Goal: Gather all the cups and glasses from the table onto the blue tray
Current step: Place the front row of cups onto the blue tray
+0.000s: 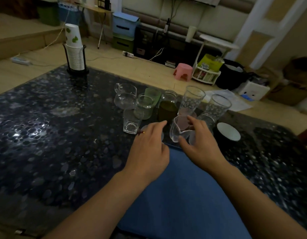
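Gripping a small spouted clear glass (181, 131) at the far edge of the blue tray (183, 195), the right hand (201, 144) curls thumb and fingers round it. The left hand (149, 152) hovers just beside it, fingers loosely extended, holding nothing visible. Beyond, dim clustered glasses (166, 106) overlap on the dark bench (45, 135), their edges hard to separate, and the tray's near end is cut off.
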